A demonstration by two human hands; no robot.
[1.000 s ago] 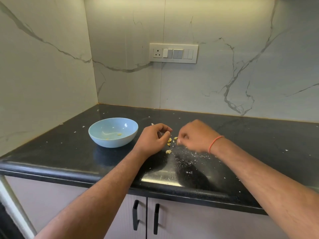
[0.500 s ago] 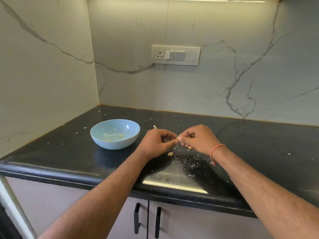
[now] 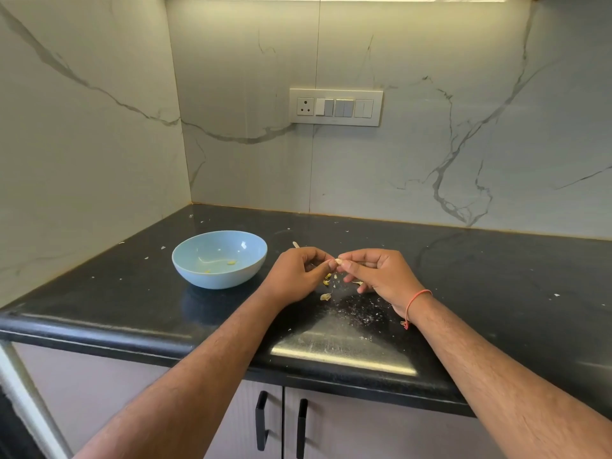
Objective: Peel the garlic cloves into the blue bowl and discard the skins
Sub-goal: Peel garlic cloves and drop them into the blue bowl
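Both hands have risen off the black stone counter [image 3: 496,276]; left hand [image 3: 294,276] and right hand [image 3: 377,273] each pinch one small pale garlic clove [image 3: 338,261], likely to strip skin. One round light-blue bowl [image 3: 198,276] sits left; roughly four loose skins [image 3: 326,296] lie beneath.

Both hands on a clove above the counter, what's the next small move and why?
Probably pull the skin off: the left hand and right hand both pinch a small pale clove between their fingertips above the counter. It looks unfinished, and loose skins lie right below. Then carry it left to the blue bowl.
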